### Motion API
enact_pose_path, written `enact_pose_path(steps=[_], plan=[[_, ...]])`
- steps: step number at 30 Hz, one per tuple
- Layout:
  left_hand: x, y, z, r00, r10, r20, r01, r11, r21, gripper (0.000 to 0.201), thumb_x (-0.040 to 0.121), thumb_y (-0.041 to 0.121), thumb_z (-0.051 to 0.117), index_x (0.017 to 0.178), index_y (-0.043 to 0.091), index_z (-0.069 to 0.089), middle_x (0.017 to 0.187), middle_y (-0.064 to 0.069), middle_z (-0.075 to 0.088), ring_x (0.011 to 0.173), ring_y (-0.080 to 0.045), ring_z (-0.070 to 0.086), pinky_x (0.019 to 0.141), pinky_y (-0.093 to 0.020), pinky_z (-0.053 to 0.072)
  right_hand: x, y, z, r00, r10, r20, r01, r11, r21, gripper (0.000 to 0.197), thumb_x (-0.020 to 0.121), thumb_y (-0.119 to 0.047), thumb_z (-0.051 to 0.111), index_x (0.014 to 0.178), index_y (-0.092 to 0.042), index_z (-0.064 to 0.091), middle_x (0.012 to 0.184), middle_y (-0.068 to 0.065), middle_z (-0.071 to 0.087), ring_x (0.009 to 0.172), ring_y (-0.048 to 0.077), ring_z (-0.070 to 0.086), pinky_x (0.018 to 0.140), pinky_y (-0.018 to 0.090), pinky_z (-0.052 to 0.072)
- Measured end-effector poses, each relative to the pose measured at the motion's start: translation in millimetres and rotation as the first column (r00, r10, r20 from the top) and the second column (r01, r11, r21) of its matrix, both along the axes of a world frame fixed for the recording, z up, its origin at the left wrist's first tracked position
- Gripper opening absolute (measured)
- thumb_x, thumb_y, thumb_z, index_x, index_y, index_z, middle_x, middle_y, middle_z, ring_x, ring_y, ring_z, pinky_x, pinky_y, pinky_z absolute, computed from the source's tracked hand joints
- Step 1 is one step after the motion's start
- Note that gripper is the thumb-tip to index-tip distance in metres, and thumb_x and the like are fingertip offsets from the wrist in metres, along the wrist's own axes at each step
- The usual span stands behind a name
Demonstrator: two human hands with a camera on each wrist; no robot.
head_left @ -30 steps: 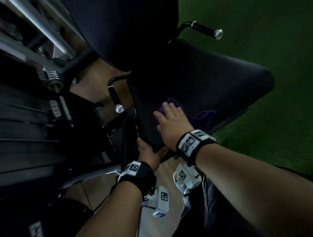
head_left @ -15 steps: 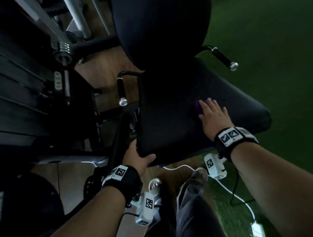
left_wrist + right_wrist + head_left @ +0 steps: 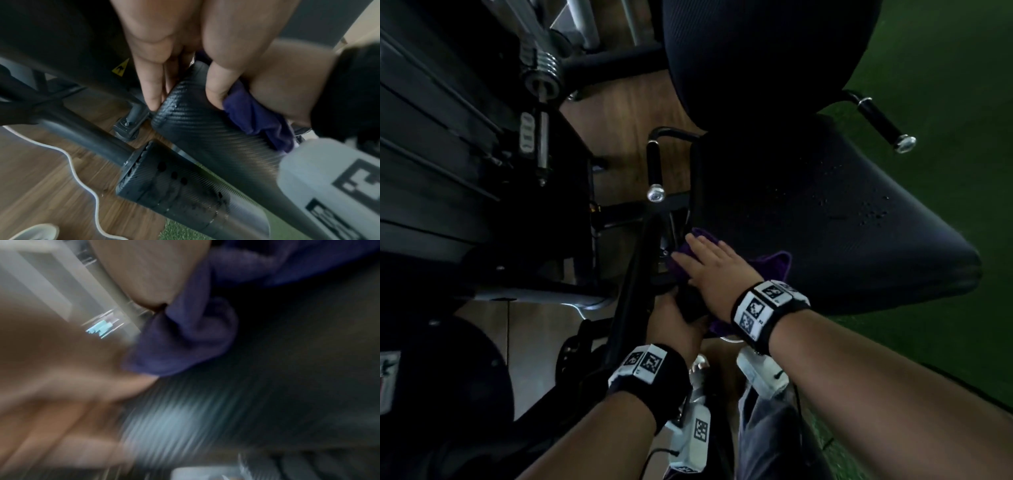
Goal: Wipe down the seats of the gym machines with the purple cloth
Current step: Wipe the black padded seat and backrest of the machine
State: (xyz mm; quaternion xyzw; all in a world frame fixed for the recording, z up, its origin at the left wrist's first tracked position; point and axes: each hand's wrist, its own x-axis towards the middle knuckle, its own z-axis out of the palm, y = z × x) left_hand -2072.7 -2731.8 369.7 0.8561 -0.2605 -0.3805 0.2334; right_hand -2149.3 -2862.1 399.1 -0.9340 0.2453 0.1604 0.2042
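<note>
The black textured seat (image 3: 825, 212) of the gym machine fills the middle of the head view. My right hand (image 3: 709, 263) lies flat, fingers straight, on the purple cloth (image 3: 777, 263) at the seat's near left corner. My left hand (image 3: 674, 322) grips that same corner from the edge. In the left wrist view the thumb lies on top of the seat (image 3: 205, 126) with the fingers beneath, and the cloth (image 3: 257, 116) is bunched right beside the thumb. The right wrist view is blurred and shows the cloth (image 3: 185, 340) against the dark seat.
A black backrest (image 3: 756, 51) rises behind the seat, with a black handle on each side (image 3: 654, 164) (image 3: 887, 126). The dark weight stack and frame (image 3: 431, 137) stand at the left. Wood floor (image 3: 619, 113) lies below, green turf (image 3: 945, 102) at the right. A white cable (image 3: 82, 170) trails on the floor.
My right hand swept the cloth out toward the seat's right side and has come back to the near left corner. The left hand has kept its grip on the seat's edge.
</note>
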Motion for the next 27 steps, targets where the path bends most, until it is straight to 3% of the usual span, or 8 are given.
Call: enact_pose_path(steps=[3,6,9,13,16,20,24,27], plan=[[1,0,8,0.997,0.03,-0.064,-0.028,0.999,0.032,0.076,0.064,0.034,0.083,0.132,0.027,0.051,0.123,0.001,0.062,0.11,-0.017,0.062,0.097,-0.038,0.052,-36,-45,-1,0.957,-0.29,-0.002,0.29,0.957,0.021,0.063,0.102,-0.028,0.043,0.157,-0.033,0.013,0.167,0.004,0.002,0.154,0.023,0.007,0.123,0.044,0.008],[3,-18,20,0.987,0.003,-0.16,-0.005,1.0,-0.016,0.099,0.071,0.035,0.082,0.151,0.033,0.023,0.138,0.009,0.049,0.125,-0.012,0.051,0.108,-0.037,0.044,-89,-97,1,0.871,-0.489,-0.059,0.487,0.872,-0.04,0.061,0.103,-0.027,0.044,0.157,-0.032,0.017,0.167,0.006,0.006,0.153,0.025,0.009,0.122,0.048,0.011],[3,-48,20,0.988,0.018,-0.156,-0.023,0.999,-0.031,0.116,0.059,0.066,0.075,0.153,0.034,0.016,0.152,0.002,0.039,0.133,-0.018,0.047,0.111,-0.042,0.041,-140,-132,2,0.747,-0.659,-0.087,0.654,0.752,-0.079,0.059,0.103,-0.027,0.042,0.157,-0.03,0.019,0.167,0.008,0.007,0.153,0.028,0.009,0.123,0.051,0.011],[-6,-61,23,0.999,-0.023,-0.038,0.027,0.995,0.092,0.124,0.065,0.066,0.078,0.156,0.03,0.002,0.158,-0.007,0.023,0.138,-0.028,0.039,0.112,-0.046,0.039,-150,-137,-3,0.66,-0.748,-0.067,0.738,0.662,-0.13,0.056,0.104,-0.027,0.038,0.157,-0.026,0.018,0.167,0.007,0.008,0.153,0.028,0.007,0.123,0.052,0.01],[-7,-61,24,1.0,-0.023,-0.014,0.024,0.994,0.109,0.125,0.067,0.062,0.079,0.156,0.027,0.0,0.157,-0.009,0.023,0.137,-0.031,0.04,0.109,-0.044,0.038,-124,-117,2,0.784,-0.619,-0.041,0.614,0.784,-0.091,0.057,0.104,-0.026,0.04,0.157,-0.028,0.02,0.167,0.005,0.008,0.153,0.029,0.008,0.122,0.053,0.013],[-6,-62,22,0.999,0.011,-0.032,-0.008,0.995,0.095,0.128,0.064,0.06,0.082,0.155,0.029,-0.003,0.152,-0.012,0.027,0.132,-0.033,0.043,0.108,-0.047,0.041,-80,-88,8,0.977,-0.189,-0.097,0.193,0.981,0.029,0.061,0.105,-0.031,0.038,0.158,-0.035,0.007,0.168,-0.002,-0.004,0.154,0.023,-0.001,0.122,0.045,0.007],[-6,-60,16,0.999,0.022,-0.039,-0.018,0.995,0.094,0.129,0.061,0.064,0.081,0.154,0.032,-0.002,0.151,-0.012,0.028,0.132,-0.032,0.044,0.106,-0.046,0.043,-39,-103,-10,0.99,0.098,-0.105,-0.094,0.995,0.042,0.064,0.106,-0.033,0.035,0.157,-0.037,-0.002,0.167,-0.004,-0.01,0.154,0.021,-0.007,0.124,0.044,0.003],[-5,-59,13,0.997,0.021,-0.069,-0.014,0.995,0.094,0.129,0.06,0.069,0.078,0.153,0.034,-0.004,0.152,-0.009,0.024,0.135,-0.031,0.039,0.107,-0.048,0.043,-7,-127,-24,0.979,0.149,-0.139,-0.148,0.989,0.013,0.064,0.106,-0.034,0.033,0.156,-0.041,-0.006,0.166,-0.007,-0.012,0.154,0.019,-0.009,0.124,0.047,0.005]])
